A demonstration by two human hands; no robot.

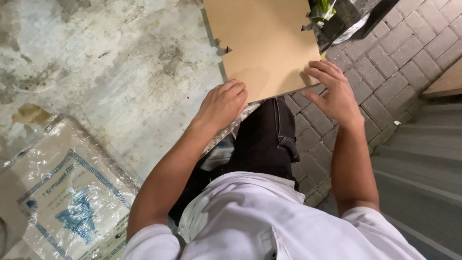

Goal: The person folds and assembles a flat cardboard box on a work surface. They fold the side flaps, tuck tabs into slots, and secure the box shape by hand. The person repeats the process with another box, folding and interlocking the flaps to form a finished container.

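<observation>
A flat brown cardboard sheet (262,43) with small notches along its edges lies across a concrete floor and paving bricks in front of me. My left hand (222,103) rests with curled fingers on the sheet's near edge. My right hand (333,91) presses its spread fingers on the sheet's near right corner. Neither hand holds anything else. My knee in dark trousers (267,139) sits just below the sheet's edge.
A plastic-wrapped printed pack (67,192) lies on the stained concrete floor (106,62) at lower left. Grey paving bricks (385,72) run to the right. A dark bag with something green (332,17) is past the sheet's far right corner. Grey steps (423,159) are at right.
</observation>
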